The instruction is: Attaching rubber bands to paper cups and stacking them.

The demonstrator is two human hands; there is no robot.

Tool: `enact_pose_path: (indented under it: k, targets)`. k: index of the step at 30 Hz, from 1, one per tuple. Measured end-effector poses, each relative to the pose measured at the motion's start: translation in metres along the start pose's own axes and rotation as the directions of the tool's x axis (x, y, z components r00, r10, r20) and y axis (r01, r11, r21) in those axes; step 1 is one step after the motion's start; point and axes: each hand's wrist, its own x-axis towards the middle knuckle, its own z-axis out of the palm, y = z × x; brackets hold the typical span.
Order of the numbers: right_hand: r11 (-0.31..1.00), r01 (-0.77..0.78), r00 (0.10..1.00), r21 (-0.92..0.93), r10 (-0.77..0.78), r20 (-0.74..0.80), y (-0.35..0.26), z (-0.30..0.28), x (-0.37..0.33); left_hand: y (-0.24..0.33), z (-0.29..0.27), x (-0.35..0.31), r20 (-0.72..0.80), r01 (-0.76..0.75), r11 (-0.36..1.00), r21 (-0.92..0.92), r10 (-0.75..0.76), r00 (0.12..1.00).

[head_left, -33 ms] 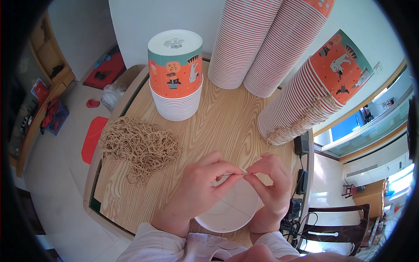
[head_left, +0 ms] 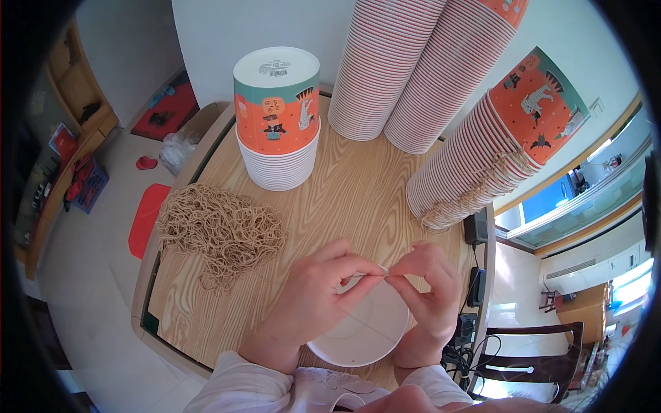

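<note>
A white paper bucket (head_left: 375, 330) stands in front of me, its open mouth facing up and its inside bare except for a thin strand crossing it. Over its far rim, my left hand (head_left: 315, 292) pinches a tan string between thumb and forefinger. My right hand (head_left: 430, 286) meets it there, thumb and fingertips closed on the same string, and the two pinches almost touch. The fingers hide most of the gripped part. To the left lies a loose tangled heap of tan string (head_left: 220, 234), with a thin strand running from it toward my left hand.
An upside-down stack of orange and green printed paper buckets (head_left: 279, 131) stands behind the heap on the wooden table (head_left: 344, 196). Two tall bucket stacks (head_left: 389, 69) rise at the back. Another stack (head_left: 475, 151), string along its side, stands right. Black power adapters (head_left: 475, 227) line the right edge.
</note>
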Motion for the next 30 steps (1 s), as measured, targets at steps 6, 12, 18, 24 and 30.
enact_pose_path:
  k: [6, 12, 18, 24, 30]
  targets:
    - [0.999, 0.020, 1.000, -0.038, -0.020, 0.007, -0.0004, -0.0018, 0.0013, 0.0016, 0.0013, 0.0021, -0.011, -0.005, 1.000, -0.010, 0.005, 1.000]
    - [0.998, 0.049, 0.998, -0.047, -0.047, 0.040, -0.0009, -0.0020, 0.0029, 0.0011, 0.0004, 0.0012, -0.024, -0.030, 0.999, -0.021, 0.030, 0.999]
    - [0.997, 0.070, 0.997, -0.036, -0.069, 0.042, 0.0000, -0.0017, 0.0034, 0.0025, 0.0013, 0.0016, -0.028, -0.050, 0.999, -0.012, 0.050, 0.998]
    - [0.999, 0.044, 0.997, -0.003, -0.044, 0.065, 0.0061, 0.0048, 0.0010, -0.0025, 0.0047, 0.0022, -0.004, -0.036, 0.999, 0.003, 0.036, 0.999]
    - [0.998, 0.067, 0.993, 0.012, -0.068, 0.094, 0.0040, 0.0061, 0.0020, -0.0006, 0.0016, -0.0008, 0.012, -0.053, 0.998, 0.025, 0.052, 0.999]
